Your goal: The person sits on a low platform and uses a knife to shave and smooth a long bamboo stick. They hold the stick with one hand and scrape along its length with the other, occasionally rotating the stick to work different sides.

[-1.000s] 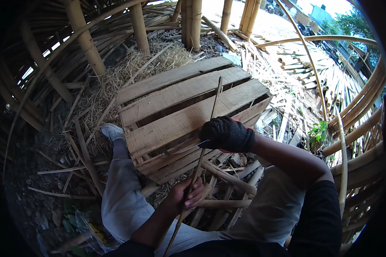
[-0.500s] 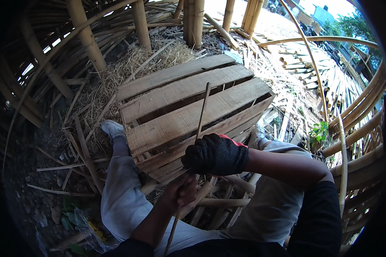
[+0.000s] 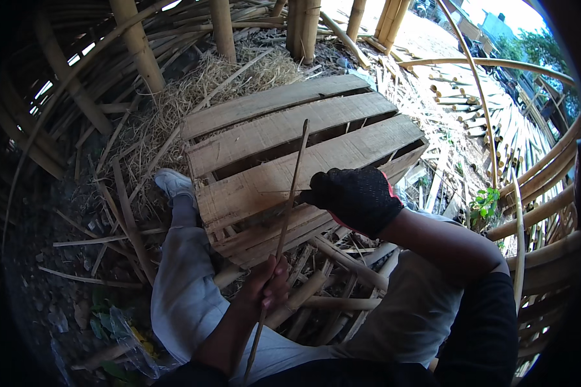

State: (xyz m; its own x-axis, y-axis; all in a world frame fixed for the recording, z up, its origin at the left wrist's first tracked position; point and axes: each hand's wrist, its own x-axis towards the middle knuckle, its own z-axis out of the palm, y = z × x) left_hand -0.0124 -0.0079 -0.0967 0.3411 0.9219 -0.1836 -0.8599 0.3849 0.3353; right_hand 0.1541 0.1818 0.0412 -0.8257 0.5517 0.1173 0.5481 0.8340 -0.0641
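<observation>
My bare left hand (image 3: 269,284) is closed around a long, thin bamboo stick (image 3: 291,199), which rises at a slant past the near edge of a slatted wooden crate (image 3: 290,135). The stick's lower end runs down in front of my lap. My right hand (image 3: 356,201), in a black glove with red edging, is closed just right of the stick. From its fingers a thin, narrow piece points left across the stick; it is too fine to tell what it is. The crate stands between my feet.
Dry shavings (image 3: 232,80) lie in a heap behind the crate. Upright bamboo poles (image 3: 137,45) stand at the back. Cut bamboo lengths (image 3: 461,106) are stacked at the far right. Crossed bamboo pieces (image 3: 342,303) lie below my hands, and loose strips (image 3: 90,278) at the left.
My right hand has moved up and to the right, off the stick it was wrapped against. My left hand keeps its grip, and the stick's upper end has shifted slightly left.
</observation>
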